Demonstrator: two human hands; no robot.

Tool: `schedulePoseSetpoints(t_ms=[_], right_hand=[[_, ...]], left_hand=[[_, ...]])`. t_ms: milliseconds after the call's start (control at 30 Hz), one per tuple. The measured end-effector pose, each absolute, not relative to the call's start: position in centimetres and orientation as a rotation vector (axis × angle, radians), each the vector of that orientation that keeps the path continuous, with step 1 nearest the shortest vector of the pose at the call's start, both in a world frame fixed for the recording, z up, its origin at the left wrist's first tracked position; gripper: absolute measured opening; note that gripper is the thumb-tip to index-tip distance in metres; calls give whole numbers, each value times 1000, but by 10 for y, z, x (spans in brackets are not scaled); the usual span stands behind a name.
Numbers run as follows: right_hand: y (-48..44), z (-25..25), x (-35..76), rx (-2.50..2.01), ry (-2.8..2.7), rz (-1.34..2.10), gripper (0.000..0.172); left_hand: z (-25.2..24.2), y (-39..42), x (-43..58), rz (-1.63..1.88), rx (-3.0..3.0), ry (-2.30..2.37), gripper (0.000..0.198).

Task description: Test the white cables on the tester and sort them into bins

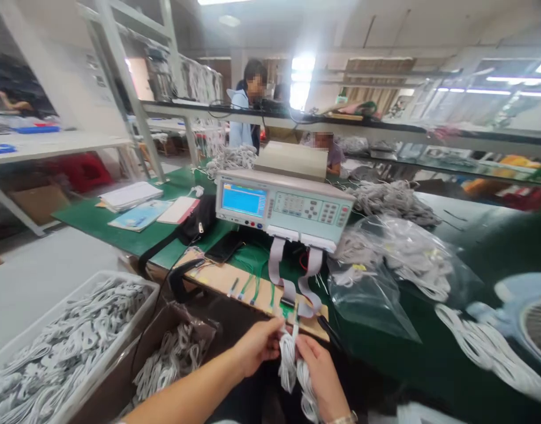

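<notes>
My left hand (258,344) comes in from below, its thumb and fingertips closed at the top of a coiled white cable (287,366), beside the board's edge. Close by on the right, my right hand (319,371) has its fingers closed on a second coiled white cable (306,391). Both coils hang down between the hands. The cable ends reach a small green circuit board (288,310) on the wooden board (264,290); whether they are plugged in cannot be made out. Grey ribbon cables (276,262) run from there up to the bench tester (284,203), whose screen is lit blue.
At the lower left stand a white bin (153,288) and a cardboard box (120,365) of coiled cables. Plastic bags (398,315) of cables lie right, near a loose cable bundle (491,350) and a light-blue fan (513,291). Papers (131,194) lie left. Two people are beyond the bench.
</notes>
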State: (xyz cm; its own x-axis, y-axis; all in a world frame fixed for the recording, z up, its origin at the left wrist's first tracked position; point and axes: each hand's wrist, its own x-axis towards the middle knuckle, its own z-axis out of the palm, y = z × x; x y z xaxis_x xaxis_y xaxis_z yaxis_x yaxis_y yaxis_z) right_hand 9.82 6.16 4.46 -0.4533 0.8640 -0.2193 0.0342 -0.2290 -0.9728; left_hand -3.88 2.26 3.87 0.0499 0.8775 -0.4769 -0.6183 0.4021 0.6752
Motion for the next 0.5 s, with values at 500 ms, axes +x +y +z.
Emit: schedulePoseSetpoints(t_ms=[500], right_hand=[[65, 54, 87, -1127, -1490, 1744, 40]], left_hand=[[44, 28, -24, 1386, 294, 1062, 39]])
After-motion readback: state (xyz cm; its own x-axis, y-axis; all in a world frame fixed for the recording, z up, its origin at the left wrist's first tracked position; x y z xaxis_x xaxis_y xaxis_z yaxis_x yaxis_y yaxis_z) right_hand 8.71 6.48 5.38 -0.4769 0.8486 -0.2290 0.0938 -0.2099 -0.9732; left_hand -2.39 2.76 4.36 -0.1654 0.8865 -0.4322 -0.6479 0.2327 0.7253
